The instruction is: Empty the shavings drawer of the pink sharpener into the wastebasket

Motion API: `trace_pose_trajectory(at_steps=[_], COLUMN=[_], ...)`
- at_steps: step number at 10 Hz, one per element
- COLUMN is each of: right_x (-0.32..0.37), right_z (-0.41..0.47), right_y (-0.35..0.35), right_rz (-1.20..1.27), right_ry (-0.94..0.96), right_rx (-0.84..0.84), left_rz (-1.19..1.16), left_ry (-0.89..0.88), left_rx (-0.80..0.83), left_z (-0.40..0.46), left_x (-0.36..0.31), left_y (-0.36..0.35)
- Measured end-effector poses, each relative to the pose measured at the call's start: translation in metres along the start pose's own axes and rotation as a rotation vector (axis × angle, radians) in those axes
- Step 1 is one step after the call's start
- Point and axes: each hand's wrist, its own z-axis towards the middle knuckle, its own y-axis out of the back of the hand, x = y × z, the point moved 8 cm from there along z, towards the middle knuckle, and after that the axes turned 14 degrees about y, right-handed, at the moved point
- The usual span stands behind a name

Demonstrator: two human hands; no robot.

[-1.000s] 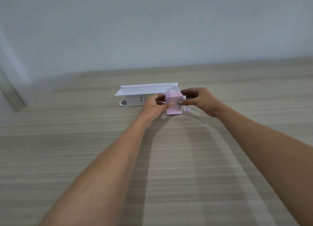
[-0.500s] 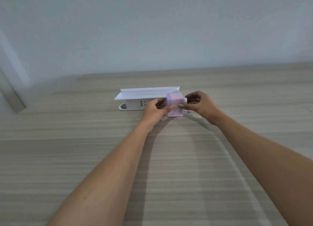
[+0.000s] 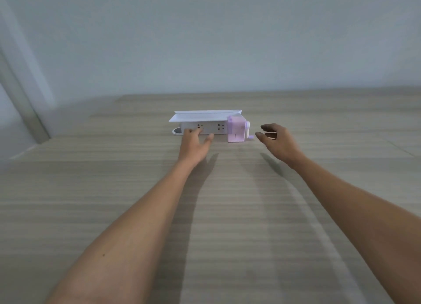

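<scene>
The pink sharpener (image 3: 236, 129) stands upright on the wooden table (image 3: 227, 212), its crank handle on the right side. It rests against the right end of a white power strip. My left hand (image 3: 194, 144) lies to the left of the sharpener, fingers spread, holding nothing. My right hand (image 3: 276, 139) hovers to the right of the crank, fingers apart and empty. Neither hand touches the sharpener. No wastebasket is in view.
A white power strip (image 3: 205, 128) with a flat white cover on top lies behind my left hand. A pale wall rises behind the table's far edge. A grey frame (image 3: 20, 103) runs down the left side.
Both hands held the sharpener before; now they have let go and drawn apart, left hand to the left, right hand to the right. The sharpener stands alone on the table.
</scene>
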Motion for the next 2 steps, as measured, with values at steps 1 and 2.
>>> trace_pose_trajectory(at_steps=[1, 2], right_x=[0.01, 0.018], right_z=[-0.029, -0.056], right_y=[0.002, -0.003], right_rz=[-0.191, -0.393], right_ry=[0.05, 0.03], right_rx=[0.036, 0.15], left_rz=[0.193, 0.33], left_ry=[-0.012, -0.017], left_rx=[-0.082, -0.074], left_z=[-0.027, -0.053], left_x=[0.014, 0.018], left_y=[0.017, 0.027])
